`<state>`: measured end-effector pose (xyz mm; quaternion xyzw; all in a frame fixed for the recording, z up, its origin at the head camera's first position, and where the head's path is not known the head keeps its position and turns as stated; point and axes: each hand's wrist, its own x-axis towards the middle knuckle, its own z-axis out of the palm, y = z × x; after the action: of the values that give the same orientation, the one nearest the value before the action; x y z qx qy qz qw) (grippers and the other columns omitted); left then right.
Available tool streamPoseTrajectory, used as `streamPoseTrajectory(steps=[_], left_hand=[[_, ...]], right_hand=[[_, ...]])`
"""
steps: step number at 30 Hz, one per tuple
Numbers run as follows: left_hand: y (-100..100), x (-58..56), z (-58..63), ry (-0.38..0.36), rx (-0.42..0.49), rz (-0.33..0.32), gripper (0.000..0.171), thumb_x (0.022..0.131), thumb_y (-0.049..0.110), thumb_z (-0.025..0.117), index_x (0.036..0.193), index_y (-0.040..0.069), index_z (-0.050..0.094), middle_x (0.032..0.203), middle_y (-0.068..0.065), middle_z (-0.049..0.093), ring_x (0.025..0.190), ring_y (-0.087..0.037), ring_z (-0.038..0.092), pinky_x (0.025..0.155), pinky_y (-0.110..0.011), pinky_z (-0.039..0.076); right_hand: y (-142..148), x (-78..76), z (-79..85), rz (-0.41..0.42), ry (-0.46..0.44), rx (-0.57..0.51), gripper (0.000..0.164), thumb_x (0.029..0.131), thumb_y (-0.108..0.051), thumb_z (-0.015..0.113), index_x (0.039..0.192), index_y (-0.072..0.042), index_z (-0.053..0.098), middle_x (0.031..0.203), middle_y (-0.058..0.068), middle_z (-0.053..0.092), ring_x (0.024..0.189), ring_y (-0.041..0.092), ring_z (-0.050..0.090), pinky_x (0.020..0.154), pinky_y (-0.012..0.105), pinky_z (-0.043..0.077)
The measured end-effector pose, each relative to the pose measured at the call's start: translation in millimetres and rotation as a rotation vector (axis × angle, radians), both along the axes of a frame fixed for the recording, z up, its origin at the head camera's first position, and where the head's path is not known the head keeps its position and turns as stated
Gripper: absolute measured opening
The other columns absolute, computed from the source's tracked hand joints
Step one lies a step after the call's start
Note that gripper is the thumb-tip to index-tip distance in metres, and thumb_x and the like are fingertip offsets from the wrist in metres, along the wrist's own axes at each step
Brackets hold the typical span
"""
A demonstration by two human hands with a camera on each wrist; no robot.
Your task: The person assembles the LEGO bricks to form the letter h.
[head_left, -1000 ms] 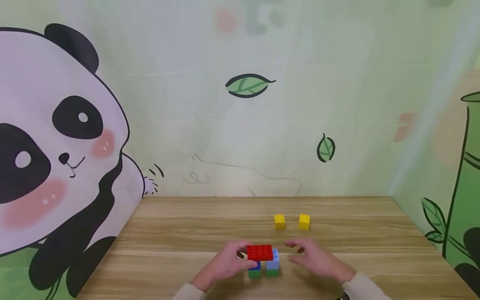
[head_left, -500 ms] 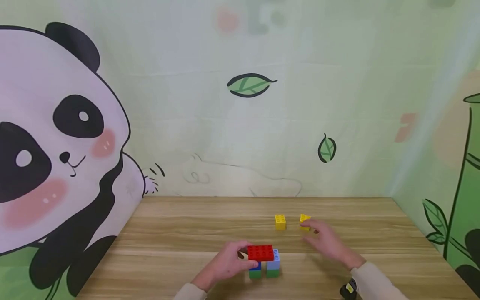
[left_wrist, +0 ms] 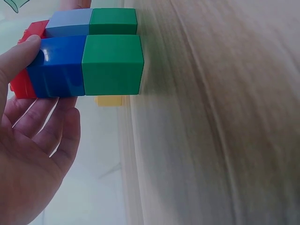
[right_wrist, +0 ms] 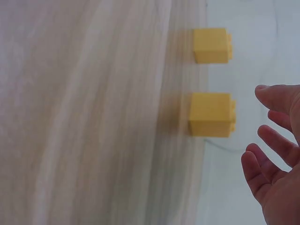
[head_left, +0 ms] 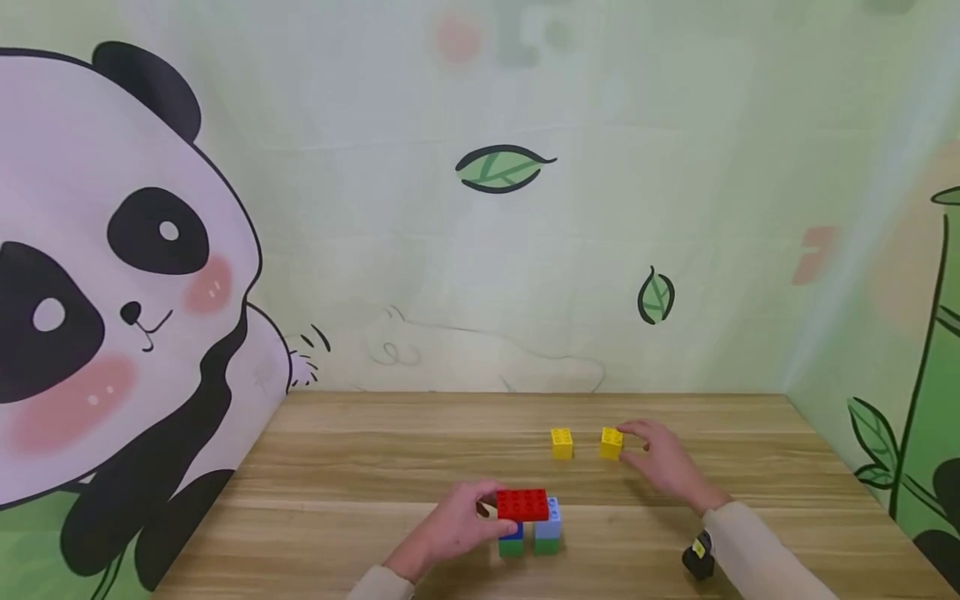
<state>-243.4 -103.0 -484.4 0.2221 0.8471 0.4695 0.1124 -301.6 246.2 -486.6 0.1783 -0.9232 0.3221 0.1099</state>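
Near the front of the wooden table [head_left: 360,467], my left hand [head_left: 465,521] grips the red brick [head_left: 522,505] where it bridges two short columns: a blue brick [left_wrist: 58,65] on one green brick [left_wrist: 114,65], and a light blue brick [head_left: 548,523] on another. Farther back, my right hand [head_left: 663,462] holds nothing; its thumb and fingers stand apart just beside the right yellow brick [head_left: 611,443], and I cannot tell whether a fingertip touches it. Closing off-centre could tip that brick or shove it toward the left yellow brick [head_left: 562,443]. The red brick leaves some light blue studs bare, so that joint may be the weaker; a twist from my left thumb could pry it loose. I see no container: every brick stands on the wood or in the stack.
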Motion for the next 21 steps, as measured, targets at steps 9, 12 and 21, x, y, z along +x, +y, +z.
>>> streamPoseTrajectory(steps=[9, 12, 21], left_hand=[[-2, 0.2, -1.3, 0.006, -0.003, -0.001, 0.032, 0.095, 0.018, 0.083, 0.123, 0.008, 0.074, 0.108, 0.003, 0.075, 0.097, -0.012, 0.063, 0.084, -0.025, 0.054], [-2, 0.1, -1.5, 0.011, 0.002, -0.008, 0.031, 0.095, 0.018, 0.083, 0.123, 0.007, 0.074, 0.109, 0.002, 0.075, 0.097, -0.011, 0.063, 0.084, -0.025, 0.055], [-2, 0.2, -1.8, -0.002, -0.003, 0.005, 0.032, 0.095, 0.019, 0.084, 0.123, 0.009, 0.074, 0.109, 0.003, 0.075, 0.098, -0.012, 0.063, 0.085, -0.025, 0.054]], right_hand=[[2, -18.0, -13.5, 0.011, -0.023, -0.002, 0.036, 0.093, -0.001, 0.077, 0.125, 0.013, 0.067, 0.132, 0.036, 0.063, 0.12, 0.053, 0.062, 0.097, 0.062, 0.056], [0, -22.2, -15.6, 0.013, -0.02, -0.007, 0.035, 0.093, 0.0, 0.077, 0.124, 0.013, 0.067, 0.132, 0.038, 0.062, 0.118, 0.054, 0.062, 0.096, 0.063, 0.056], [-4, -29.1, -21.7, -0.006, -0.064, -0.021, 0.038, 0.094, 0.001, 0.075, 0.128, 0.014, 0.064, 0.133, 0.037, 0.063, 0.12, 0.054, 0.062, 0.101, 0.063, 0.054]])
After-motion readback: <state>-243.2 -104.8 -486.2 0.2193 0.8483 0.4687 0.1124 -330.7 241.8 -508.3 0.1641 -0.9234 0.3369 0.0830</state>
